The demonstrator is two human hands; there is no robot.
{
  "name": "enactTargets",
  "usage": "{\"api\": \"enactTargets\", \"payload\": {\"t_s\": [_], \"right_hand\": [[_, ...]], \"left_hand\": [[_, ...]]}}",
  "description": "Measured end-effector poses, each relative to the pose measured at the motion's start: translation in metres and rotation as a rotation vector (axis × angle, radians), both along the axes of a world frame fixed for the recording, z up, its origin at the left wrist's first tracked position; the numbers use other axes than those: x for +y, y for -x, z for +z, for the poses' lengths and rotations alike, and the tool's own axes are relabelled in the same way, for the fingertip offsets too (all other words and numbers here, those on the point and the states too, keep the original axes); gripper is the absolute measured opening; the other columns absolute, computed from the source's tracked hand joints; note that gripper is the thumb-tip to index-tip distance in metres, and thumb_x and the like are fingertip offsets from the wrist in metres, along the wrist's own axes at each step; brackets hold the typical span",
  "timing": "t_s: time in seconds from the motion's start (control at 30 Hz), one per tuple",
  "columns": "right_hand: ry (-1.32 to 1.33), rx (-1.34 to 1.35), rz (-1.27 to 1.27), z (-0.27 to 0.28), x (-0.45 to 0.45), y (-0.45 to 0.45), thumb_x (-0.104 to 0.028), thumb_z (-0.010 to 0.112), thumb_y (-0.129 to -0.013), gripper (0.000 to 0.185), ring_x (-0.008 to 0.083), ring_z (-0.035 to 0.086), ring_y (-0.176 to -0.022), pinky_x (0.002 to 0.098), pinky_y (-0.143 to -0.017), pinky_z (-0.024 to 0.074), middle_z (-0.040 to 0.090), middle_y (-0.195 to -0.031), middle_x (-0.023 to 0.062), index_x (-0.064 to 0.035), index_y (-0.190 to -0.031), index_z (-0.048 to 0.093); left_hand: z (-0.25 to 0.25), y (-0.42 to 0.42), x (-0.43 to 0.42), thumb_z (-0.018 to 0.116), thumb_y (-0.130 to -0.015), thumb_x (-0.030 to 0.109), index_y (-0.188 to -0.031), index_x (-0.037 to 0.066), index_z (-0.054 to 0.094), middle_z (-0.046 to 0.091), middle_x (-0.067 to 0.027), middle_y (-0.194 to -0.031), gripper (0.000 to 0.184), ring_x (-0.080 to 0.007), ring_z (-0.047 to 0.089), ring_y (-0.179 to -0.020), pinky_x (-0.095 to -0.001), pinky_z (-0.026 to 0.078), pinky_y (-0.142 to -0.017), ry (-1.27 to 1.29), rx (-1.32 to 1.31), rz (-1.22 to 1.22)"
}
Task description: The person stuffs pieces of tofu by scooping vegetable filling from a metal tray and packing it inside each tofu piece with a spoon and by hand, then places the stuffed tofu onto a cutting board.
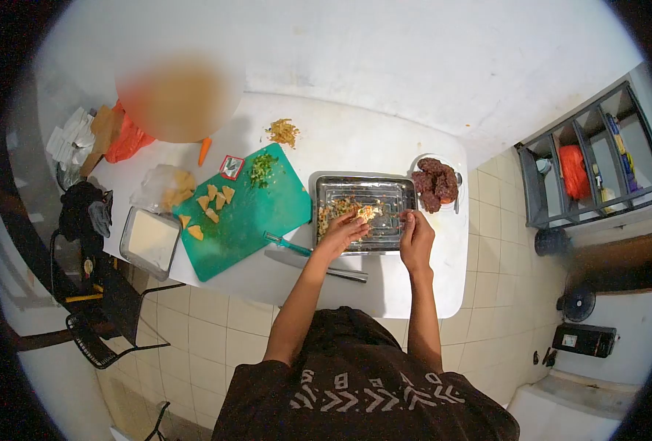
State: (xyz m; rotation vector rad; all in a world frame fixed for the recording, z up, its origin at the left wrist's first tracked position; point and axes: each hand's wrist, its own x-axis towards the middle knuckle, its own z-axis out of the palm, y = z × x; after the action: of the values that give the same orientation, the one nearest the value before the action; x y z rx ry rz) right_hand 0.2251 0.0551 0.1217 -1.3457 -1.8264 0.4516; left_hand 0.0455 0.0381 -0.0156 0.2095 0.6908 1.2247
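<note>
Dark, soft-looking cloth filled the bottom of the head view: the wearer's shirt [355, 356], printed with pale lettering and chevrons. Beyond it, the left hand [346, 234] reached over the metal tray [397, 197], its fingers extended close together, a pale and orange clump at their tips; whether they gripped it, I cannot tell. The right hand [417, 239] was curled, thumb raised, at the tray's near right corner; whether it held the rim was unclear.

The tray sat on the white table [447, 290], rectangular and shiny, its floor ribbed. A crumbly, speckled food mix [329, 213] lay mostly towards its left side. To judge by this, the work stood partway: the mix was already in the tray, and the cutting looked partly done. Finely chopped greens [265, 170] and firm-looking yellow wedges [212, 202] lay on the flat green board [249, 224], outside the tray, and the tapered carrot [204, 152] seemed uncut.

Thin brown shreds [284, 133] made a loose heap behind the board. Lumpy, dark reddish pieces [436, 184] were piled right of the tray, and a smooth, pale mass [149, 239] filled a rectangular container [127, 231] at far left.
</note>
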Motion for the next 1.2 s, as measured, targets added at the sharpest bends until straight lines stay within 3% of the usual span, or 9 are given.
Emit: {"api": "enactTargets", "payload": {"t_s": [0.07,0.13,0.47,0.57,0.87,0.93,1.07,1.13,1.2], "right_hand": [[-0.027,-0.003,0.002,0.001,-0.001,-0.001,-0.016,0.043,-0.104,0.029,0.0220,0.061,-0.065,0.0348,-0.063,0.0490,0.067,-0.082,0.0150,0.0041,-0.099,0.064],[0.145,0.033,-0.024,0.005,-0.005,-0.003,-0.012,0.047,-0.101,0.021,0.0340,0.064,-0.071,0.0393,-0.065,0.0492,0.065,-0.085,0.0191,0.0007,-0.097,0.063],[0.053,0.058,0.039,0.000,-0.012,-0.003,-0.009,0.048,-0.100,0.019,0.0329,0.063,-0.072,0.0381,-0.066,0.0492,0.064,-0.086,0.0182,0.0006,-0.094,0.063],[-0.091,0.036,0.092,-0.006,-0.015,-0.005,-0.009,0.048,-0.100,0.019,0.0330,0.063,-0.073,0.0382,-0.067,0.0495,0.065,-0.088,0.0176,0.0006,-0.094,0.064],[-0.132,0.171,0.080,-0.020,-0.023,-0.012,-0.021,0.044,-0.104,0.031,0.0223,0.057,-0.063,0.0338,-0.060,0.0479,0.065,-0.093,0.0163,0.0001,-0.093,0.065],[-0.146,0.201,0.158,-0.027,-0.023,-0.015,-0.028,0.041,-0.107,0.038,0.0131,0.053,-0.063,0.0262,-0.057,0.0446,0.062,-0.095,0.0134,0.0012,-0.094,0.062],[-0.228,0.232,0.114,-0.041,-0.025,-0.015,-0.029,0.039,-0.107,0.039,0.0114,0.051,-0.062,0.0259,-0.056,0.0435,0.061,-0.093,0.0111,0.0005,-0.095,0.060],[-0.155,0.435,0.024,-0.044,-0.026,-0.011,-0.030,0.039,-0.108,0.035,0.0082,0.047,-0.060,0.0243,-0.054,0.0418,0.060,-0.091,0.0073,-0.0024,-0.098,0.058],[-0.031,0.565,-0.061,-0.042,-0.030,-0.006,-0.030,0.040,-0.108,0.032,0.0069,0.046,-0.060,0.0231,-0.054,0.0407,0.060,-0.089,0.0056,-0.0038,-0.099,0.057]], "left_hand": [[0.000,-0.001,0.002,0.072,-0.091,0.012,-0.113,0.000,0.056,0.064,-0.0110,-0.104,0.029,-0.0230,0.068,-0.098,-0.0354,0.059,-0.091,-0.002,-0.003,0.007],[0.002,-0.001,0.000,0.071,-0.091,0.012,-0.113,0.001,0.057,0.065,-0.0105,-0.103,0.028,-0.0217,0.068,-0.097,-0.0351,0.059,-0.090,-0.012,0.017,-0.001],[0.003,0.003,-0.002,0.070,-0.092,0.012,-0.116,0.003,0.058,0.064,-0.0051,-0.105,0.028,-0.0151,0.064,-0.096,-0.0306,0.057,-0.083,-0.020,0.103,-0.063],[-0.001,0.003,-0.001,0.070,-0.093,0.015,-0.115,0.003,0.059,0.064,-0.0048,-0.104,0.027,-0.0151,0.064,-0.097,-0.0312,0.056,-0.084,-0.027,0.108,-0.067],[0.018,0.004,-0.002,0.069,-0.094,0.017,-0.115,0.006,0.060,0.065,-0.0030,-0.103,0.025,-0.0151,0.065,-0.097,-0.0296,0.053,-0.081,-0.051,0.170,-0.120],[0.025,0.004,-0.002,0.068,-0.095,0.016,-0.114,0.005,0.061,0.065,-0.0029,-0.103,0.023,-0.0146,0.065,-0.097,-0.0288,0.053,-0.081,-0.049,0.205,-0.124],[0.034,0.004,-0.003,0.068,-0.095,0.014,-0.114,0.003,0.060,0.064,-0.0040,-0.103,0.023,-0.0146,0.065,-0.097,-0.0288,0.055,-0.083,-0.060,0.171,-0.123],[0.048,0.002,-0.008,0.067,-0.094,0.013,-0.114,0.001,0.059,0.064,-0.0055,-0.102,0.024,-0.0153,0.065,-0.097,-0.0296,0.056,-0.085,-0.029,0.186,-0.093],[0.028,0.000,-0.002,0.068,-0.094,0.012,-0.115,0.000,0.059,0.064,-0.0061,-0.102,0.025,-0.0157,0.065,-0.096,-0.0299,0.056,-0.086,-0.084,0.183,-0.098]]}}
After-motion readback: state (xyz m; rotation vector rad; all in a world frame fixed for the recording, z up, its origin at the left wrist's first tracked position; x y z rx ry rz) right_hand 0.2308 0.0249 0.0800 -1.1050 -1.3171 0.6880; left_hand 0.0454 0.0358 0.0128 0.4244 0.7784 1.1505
